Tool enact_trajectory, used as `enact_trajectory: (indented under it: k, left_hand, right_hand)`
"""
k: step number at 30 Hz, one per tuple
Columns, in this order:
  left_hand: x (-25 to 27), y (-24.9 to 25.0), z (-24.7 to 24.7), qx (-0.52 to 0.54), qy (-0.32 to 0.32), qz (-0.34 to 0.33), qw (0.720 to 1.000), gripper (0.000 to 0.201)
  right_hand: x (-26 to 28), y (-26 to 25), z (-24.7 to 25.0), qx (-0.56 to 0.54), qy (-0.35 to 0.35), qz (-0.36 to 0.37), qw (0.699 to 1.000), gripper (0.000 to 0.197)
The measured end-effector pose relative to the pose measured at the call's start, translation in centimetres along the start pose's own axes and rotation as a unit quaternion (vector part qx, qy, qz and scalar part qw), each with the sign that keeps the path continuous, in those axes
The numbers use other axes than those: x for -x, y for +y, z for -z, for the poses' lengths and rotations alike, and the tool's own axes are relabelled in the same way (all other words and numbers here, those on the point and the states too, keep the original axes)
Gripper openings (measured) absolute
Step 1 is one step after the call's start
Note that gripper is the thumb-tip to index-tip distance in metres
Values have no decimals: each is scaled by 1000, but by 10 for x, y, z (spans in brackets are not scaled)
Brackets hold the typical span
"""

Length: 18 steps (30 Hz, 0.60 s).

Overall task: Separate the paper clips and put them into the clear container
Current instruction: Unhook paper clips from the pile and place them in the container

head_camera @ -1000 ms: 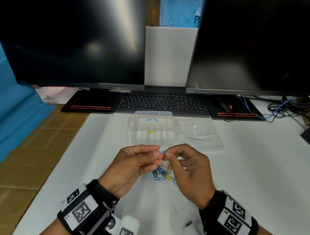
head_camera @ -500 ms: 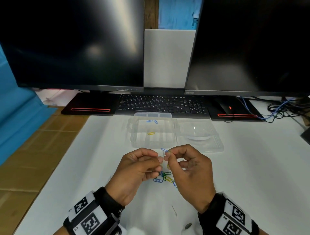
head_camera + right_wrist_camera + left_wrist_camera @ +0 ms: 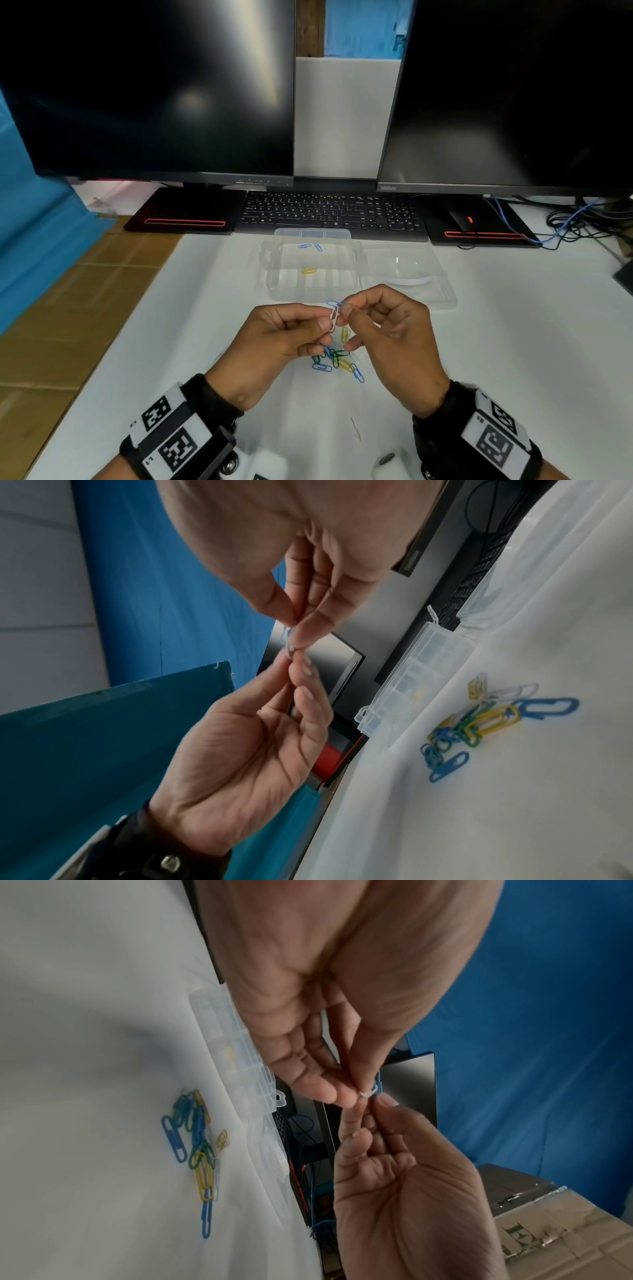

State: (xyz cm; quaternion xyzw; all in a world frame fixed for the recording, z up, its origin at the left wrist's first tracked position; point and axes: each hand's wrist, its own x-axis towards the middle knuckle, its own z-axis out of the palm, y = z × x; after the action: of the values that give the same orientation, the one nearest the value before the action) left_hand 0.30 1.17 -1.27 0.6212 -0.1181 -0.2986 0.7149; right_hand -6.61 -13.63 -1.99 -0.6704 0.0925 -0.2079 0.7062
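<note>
Above the white table, my left hand [image 3: 322,325] pinches a white paper clip [image 3: 333,318] between thumb and forefinger. Hooked to its top is a blue paper clip [image 3: 333,303], pinched by my right hand [image 3: 346,310]. The left wrist view shows both the white clip [image 3: 369,1093] and the blue clip [image 3: 378,1080] at the touching fingertips. A tangle of blue, green, yellow and white clips [image 3: 337,363] lies on the table under the hands. Just beyond stands the open clear container [image 3: 274,291]; two blue clips [image 3: 310,246] and a yellow clip [image 3: 308,271] lie inside.
The container's clear lid [image 3: 442,291] lies flat on its right. Behind it are a black keyboard [image 3: 332,216], two dark monitors, a mouse [image 3: 460,219] and loose cables [image 3: 582,222]. Cardboard [image 3: 68,325] covers the surface left of the table.
Both hands have stayed together over the pile. The white clip now shows upright between the fingertips, below the blue one.
</note>
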Motion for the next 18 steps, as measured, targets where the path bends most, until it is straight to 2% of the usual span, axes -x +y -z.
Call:
enact_trajectory:
  k: [5, 8, 12, 18]
  left_hand:
    - [1, 4, 2, -73, 10, -17, 997, 15]
    - [1, 8, 5, -90, 43, -28, 995, 15]
    - [0, 14, 7, -60, 62, -23, 996, 15]
    - [0, 21, 14, 1, 52, 35, 998, 17]
  right_hand:
    - [1, 5, 1, 40, -14, 3, 999, 10]
    - [0, 6, 1, 55, -22, 1, 998, 11]
    - [3, 7, 0, 68, -52, 1, 996, 11]
    - [12, 10, -3, 173, -73, 35, 982, 13]
